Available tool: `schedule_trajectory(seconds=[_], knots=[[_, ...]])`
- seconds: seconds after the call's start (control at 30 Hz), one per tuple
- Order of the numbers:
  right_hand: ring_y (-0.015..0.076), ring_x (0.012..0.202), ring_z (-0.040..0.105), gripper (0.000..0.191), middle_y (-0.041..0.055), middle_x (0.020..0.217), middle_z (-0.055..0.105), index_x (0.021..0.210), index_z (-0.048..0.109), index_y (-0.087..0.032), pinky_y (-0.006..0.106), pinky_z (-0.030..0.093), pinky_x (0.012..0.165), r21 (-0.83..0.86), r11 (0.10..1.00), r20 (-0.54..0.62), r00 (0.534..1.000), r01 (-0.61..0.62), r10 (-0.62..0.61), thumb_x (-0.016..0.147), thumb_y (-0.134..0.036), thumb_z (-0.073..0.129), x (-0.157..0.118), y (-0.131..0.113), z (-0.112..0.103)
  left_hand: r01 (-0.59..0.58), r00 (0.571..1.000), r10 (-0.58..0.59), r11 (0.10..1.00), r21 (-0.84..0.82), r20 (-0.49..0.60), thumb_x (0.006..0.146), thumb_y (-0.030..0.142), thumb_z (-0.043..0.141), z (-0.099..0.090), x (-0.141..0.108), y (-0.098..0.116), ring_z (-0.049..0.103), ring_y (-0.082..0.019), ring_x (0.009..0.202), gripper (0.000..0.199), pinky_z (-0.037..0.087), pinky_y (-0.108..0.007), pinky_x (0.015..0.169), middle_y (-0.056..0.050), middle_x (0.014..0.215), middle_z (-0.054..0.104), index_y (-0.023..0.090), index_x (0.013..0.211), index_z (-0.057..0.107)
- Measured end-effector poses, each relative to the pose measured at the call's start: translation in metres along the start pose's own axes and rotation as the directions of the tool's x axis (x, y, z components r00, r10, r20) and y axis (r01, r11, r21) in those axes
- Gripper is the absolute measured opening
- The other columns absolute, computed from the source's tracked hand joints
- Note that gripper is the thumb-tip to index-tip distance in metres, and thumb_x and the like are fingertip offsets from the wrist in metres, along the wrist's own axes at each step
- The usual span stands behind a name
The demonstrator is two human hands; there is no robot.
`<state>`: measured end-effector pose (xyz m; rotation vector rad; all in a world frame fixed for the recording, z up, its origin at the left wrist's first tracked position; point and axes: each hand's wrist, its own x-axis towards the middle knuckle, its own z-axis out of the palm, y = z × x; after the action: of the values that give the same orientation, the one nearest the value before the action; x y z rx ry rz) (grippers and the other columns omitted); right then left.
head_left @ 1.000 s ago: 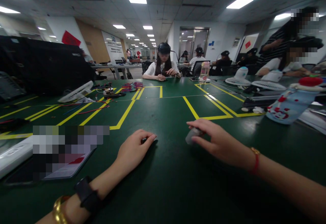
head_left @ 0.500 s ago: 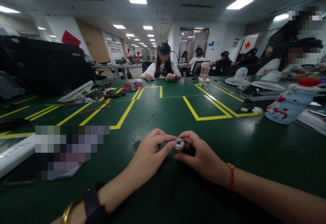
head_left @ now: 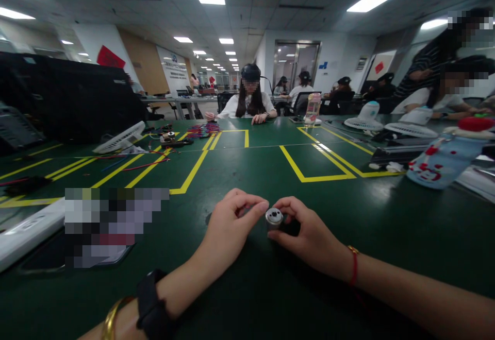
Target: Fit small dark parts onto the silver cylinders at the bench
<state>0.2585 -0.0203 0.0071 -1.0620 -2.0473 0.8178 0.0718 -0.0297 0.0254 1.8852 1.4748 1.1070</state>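
Observation:
A small silver metal motor (head_left: 274, 218), cylindrical with a dark centre and small holes in its top face, stands upright at the table's near middle. The thumb and fingers of my right hand (head_left: 305, 234) grip its side. Just left of it, my left hand (head_left: 232, 224) has thumb and forefinger pinched together at the motor's upper rim. Whether anything tiny sits in that pinch, I cannot make out. The green table (head_left: 247, 175) lies under both hands.
A phone (head_left: 42, 250) and a white power strip (head_left: 31, 234) lie at the left. Wires (head_left: 147, 164) and a white fan (head_left: 119, 138) are beyond them. A blue bottle (head_left: 441, 162) with a red top stands right. Across the table sits a person (head_left: 249, 100).
My left fingers have come off the motor's top and pinched together beside it. My right hand keeps its grip. The view has shifted slightly.

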Motion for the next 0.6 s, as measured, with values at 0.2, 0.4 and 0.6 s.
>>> schedule_trajectory(seconds=[0.2,0.4,0.6], knots=[[0.0111,0.079,0.055,0.032,0.0022,0.094,0.059,0.103,0.049,-0.019,0.026,0.046,0.07,-0.002,1.0,-0.044,0.999,-0.009,0.009,0.073,-0.021,0.06,-0.003,0.004,-0.002,-0.029,0.986,-0.005,0.98,0.199,0.169,0.078,0.04,0.058,0.007,-0.004,-0.021,0.054,-0.018,0.076,0.019,0.042,-0.03,0.066,-0.002,0.078,0.057,0.029,0.081,0.073],[0.0122,0.082,0.056,0.037,0.0036,0.097,0.059,0.108,0.047,-0.019,0.026,0.046,0.073,0.006,1.0,-0.05,0.999,0.015,-0.015,0.073,-0.023,0.059,-0.004,0.004,0.002,-0.053,0.974,0.003,0.976,0.213,0.227,0.079,0.04,0.057,0.013,-0.005,-0.023,0.056,-0.018,0.076,0.02,0.042,-0.03,0.067,-0.001,0.078,0.059,0.032,0.087,0.073],[0.0155,0.082,0.057,0.036,0.007,0.1,0.059,0.109,0.05,-0.018,0.029,0.046,0.072,-0.258,0.952,-0.243,0.965,-0.164,0.1,0.075,-0.031,0.053,0.012,0.02,-0.049,0.059,0.994,-0.077,0.975,0.216,0.076,0.083,0.049,0.048,-0.019,0.002,-0.034,0.057,-0.018,0.075,0.036,0.042,-0.03,0.069,-0.003,0.084,0.061,0.027,0.103,0.069]])
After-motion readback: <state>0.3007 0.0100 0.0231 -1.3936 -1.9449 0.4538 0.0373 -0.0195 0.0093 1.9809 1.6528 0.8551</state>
